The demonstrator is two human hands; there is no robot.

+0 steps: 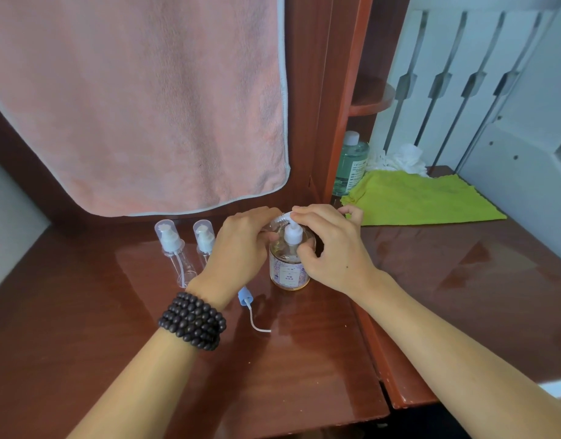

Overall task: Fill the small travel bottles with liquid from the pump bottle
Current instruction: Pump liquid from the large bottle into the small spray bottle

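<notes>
Behind our left hand (241, 245) sits a small clear bottle (274, 224), mostly hidden; only its threaded neck shows, tilted toward the pump's nozzle, and we cannot tell how much liquid it holds. Our left fingers curl round it. Our right hand (331, 245) covers the pump head, fingers bent over the top, thumb against the pump bottle (290, 264); whether it presses down we cannot tell. That bottle stands on the wooden desk (304, 359), clear with amber liquid, a white pump collar and a pale patterned label whose writing is too small to read. Left of it stand two capped travel bottles (173, 248), their bodies clear, one partly hidden by our wrist. A loose blue pump cap (245, 296) with its tube lies near the beaded bracelet (193, 321). A green-tinted bottle (350, 163) at the back bears unreadable print, beside a green cloth (424, 198).
</notes>
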